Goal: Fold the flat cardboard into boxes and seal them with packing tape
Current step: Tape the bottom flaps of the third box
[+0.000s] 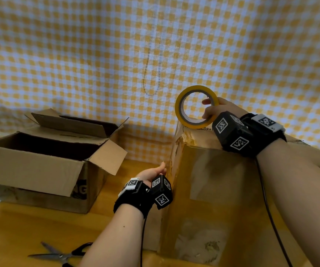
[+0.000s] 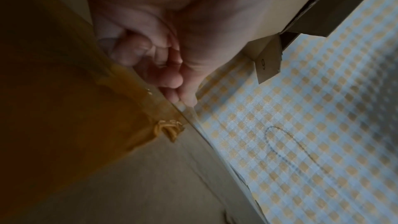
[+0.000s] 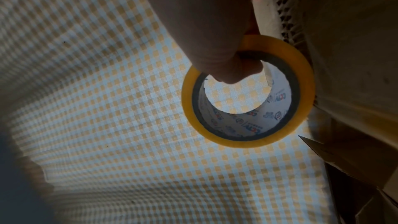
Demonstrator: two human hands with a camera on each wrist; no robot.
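Note:
My right hand (image 1: pixel 213 110) grips a yellow packing tape roll (image 1: pixel 180 101) by its rim, thumb through the core, just above the top left corner of a closed cardboard box (image 1: pixel 213 189). A clear strip of tape (image 1: pixel 171 149) runs from the roll down the box's left edge to my left hand (image 1: pixel 155 173). That hand holds the strip's lower end against the box side, fingers (image 2: pixel 170 77) curled beside the tape (image 2: pixel 129 117). In the right wrist view the tape roll (image 3: pixel 301 91) hangs beside the box (image 3: pixel 344 57).
An open cardboard box (image 1: pixel 36 166) with raised flaps stands at the left on the wooden table (image 1: pixel 30 228). Scissors (image 1: pixel 59 255) lie near the front edge. A yellow-and-white checked cloth (image 1: pixel 97 54) hangs behind everything.

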